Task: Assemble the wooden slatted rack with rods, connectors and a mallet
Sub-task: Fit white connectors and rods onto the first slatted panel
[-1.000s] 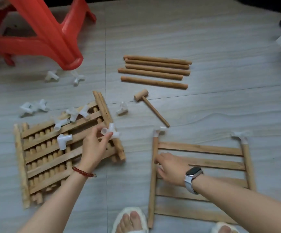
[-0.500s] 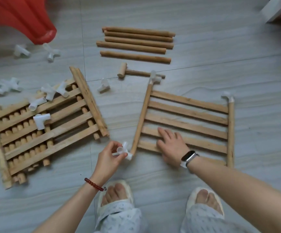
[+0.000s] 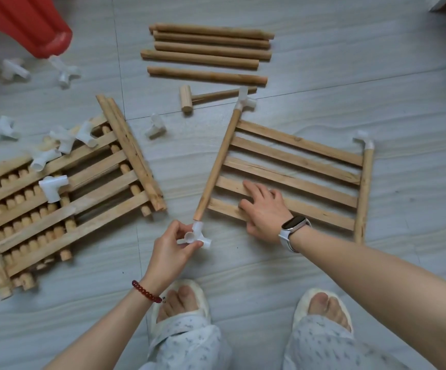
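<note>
the left hand (image 3: 172, 245) has its grip pinched around a white connector (image 3: 196, 236), held at the near end of the left side rod (image 3: 217, 166) of the slatted panel (image 3: 291, 177), at about 6 o'clock in the view. the socket looks only just started on the rod tip, not seated. the right hand (image 3: 265, 212) lies flat with fingers spread on the lower slats, pressing the panel to the floor.

risks, as i judge them: a connector pushed on crooked could jam or split; a wrong turn would leave its open sockets pointing the wrong way for the next rods. if the flat hand eases, the panel may skate toward 12 o'clock and knock the mallet (image 3: 203, 98) touching the far connector (image 3: 244, 101). the loose rods (image 3: 208, 53) lie at 12 o'clock, spare connectors (image 3: 56, 156) on the stacked panels (image 3: 64, 193) at 9 o'clock.
</note>
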Demonstrator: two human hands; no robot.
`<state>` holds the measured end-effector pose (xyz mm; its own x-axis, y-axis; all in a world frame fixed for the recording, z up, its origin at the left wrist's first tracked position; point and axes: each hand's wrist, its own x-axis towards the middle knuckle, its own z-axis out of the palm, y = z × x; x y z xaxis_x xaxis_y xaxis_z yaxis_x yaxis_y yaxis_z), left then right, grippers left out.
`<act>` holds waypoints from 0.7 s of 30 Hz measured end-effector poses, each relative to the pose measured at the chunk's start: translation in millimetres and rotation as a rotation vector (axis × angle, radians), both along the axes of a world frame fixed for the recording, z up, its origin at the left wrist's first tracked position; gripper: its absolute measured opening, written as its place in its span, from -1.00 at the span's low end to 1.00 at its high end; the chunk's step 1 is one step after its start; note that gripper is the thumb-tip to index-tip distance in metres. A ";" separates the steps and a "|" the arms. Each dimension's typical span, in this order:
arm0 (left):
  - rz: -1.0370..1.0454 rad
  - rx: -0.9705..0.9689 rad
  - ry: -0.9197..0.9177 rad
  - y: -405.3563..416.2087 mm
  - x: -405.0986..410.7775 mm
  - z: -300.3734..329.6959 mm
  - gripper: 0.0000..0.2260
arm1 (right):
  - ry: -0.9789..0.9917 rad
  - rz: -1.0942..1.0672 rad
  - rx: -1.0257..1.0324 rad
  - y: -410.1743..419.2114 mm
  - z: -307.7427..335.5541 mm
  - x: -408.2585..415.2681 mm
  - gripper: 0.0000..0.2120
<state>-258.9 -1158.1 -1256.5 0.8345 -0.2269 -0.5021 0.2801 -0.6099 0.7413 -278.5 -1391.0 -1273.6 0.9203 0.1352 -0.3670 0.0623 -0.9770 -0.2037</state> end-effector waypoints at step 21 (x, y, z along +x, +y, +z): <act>-0.803 0.323 -0.240 -10.0 19.1 -6.9 -0.41 | 0.247 0.000 0.059 -0.4 -0.5 -32.5 -0.65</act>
